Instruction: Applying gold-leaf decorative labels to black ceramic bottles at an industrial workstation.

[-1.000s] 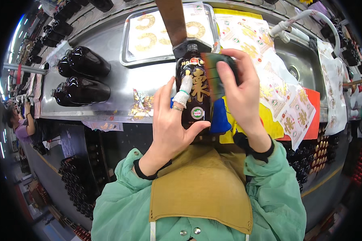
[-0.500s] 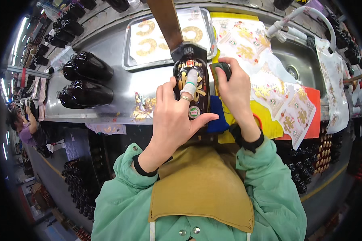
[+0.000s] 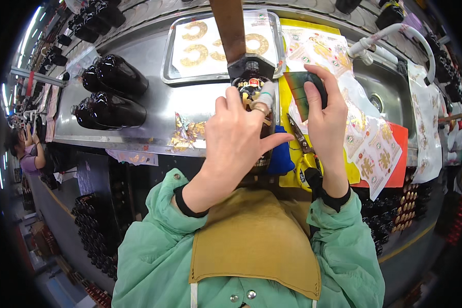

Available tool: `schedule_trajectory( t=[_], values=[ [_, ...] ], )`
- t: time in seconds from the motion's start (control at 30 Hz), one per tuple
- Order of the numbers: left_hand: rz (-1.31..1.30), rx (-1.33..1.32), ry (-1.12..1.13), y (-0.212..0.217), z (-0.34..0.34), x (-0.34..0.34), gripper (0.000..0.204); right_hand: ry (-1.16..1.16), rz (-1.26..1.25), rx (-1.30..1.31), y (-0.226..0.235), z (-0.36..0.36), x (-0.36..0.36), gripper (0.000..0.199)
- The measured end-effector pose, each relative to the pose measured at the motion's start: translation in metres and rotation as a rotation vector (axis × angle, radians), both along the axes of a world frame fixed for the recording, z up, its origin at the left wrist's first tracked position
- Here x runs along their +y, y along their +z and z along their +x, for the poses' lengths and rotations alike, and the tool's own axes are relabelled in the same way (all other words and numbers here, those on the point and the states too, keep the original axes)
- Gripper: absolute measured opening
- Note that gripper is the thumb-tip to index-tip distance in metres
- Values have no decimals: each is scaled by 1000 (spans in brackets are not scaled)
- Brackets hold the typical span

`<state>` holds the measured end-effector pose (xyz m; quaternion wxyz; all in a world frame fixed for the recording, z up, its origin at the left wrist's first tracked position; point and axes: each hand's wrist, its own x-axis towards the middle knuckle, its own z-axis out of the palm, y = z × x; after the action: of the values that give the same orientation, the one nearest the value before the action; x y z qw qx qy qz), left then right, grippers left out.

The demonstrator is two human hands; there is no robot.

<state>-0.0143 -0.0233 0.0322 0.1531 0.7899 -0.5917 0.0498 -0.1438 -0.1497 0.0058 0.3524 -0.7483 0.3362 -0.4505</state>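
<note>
A dark glass bottle (image 3: 251, 83) with gold and red decoration lies in front of me, its neck against a dark bracket on a wooden bar. Across the bottle rests my left hand (image 3: 233, 131), fingers spread and thumb stretched to the right. One finger wears a white wrapping and a ring; the hand covers much of the decoration. To the right of the bottle, raised off it, my right hand (image 3: 329, 110) is closed round a dark squeegee (image 3: 299, 91) with a translucent, greenish-orange blade. Below it lie scissors (image 3: 304, 167) with yellow handles.
Several dark bottles (image 3: 113, 110) lie on the steel counter (image 3: 164, 108) at left. A metal tray (image 3: 164, 74) holds gold-patterned sheets. Decal sheets (image 3: 377, 159) cover yellow and red mats beside the sink (image 3: 385, 87). A blue cloth (image 3: 281, 154) touches the counter edge. Another person (image 3: 30, 154) works far left.
My right hand has lifted away rightward from the bottle with the squeegee, its blade now showing. The scissors have come into view. My left hand's fingers have bent more over the bottle.
</note>
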Motion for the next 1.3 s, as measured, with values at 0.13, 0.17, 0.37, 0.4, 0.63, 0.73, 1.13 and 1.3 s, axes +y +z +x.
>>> schedule_trajectory(
  t=[0.13,0.17,0.37,0.4,0.63,0.73,1.13,1.3],
  values=[
    [-2,-63,7,2,-6,-4,70,-50,68,111,7,-3,-11,24],
    [44,-25,12,1,-6,-4,70,-62,86,138,7,-5,-14,25],
    [-285,136,8,-15,13,12,70,299,26,85,-3,5,-24,23],
    [-279,185,10,-18,15,14,71,334,-4,125,-4,14,-25,24],
    [-339,554,102,-37,40,25,48,234,-655,447,26,50,-47,23],
    [-432,813,134,-48,51,36,43,329,-621,397,32,51,-37,23],
    [-507,970,313,-50,69,69,63,918,-795,376,47,54,35,19],
    [-576,1053,317,-51,68,75,60,517,-791,408,52,74,-12,18]
  ],
)
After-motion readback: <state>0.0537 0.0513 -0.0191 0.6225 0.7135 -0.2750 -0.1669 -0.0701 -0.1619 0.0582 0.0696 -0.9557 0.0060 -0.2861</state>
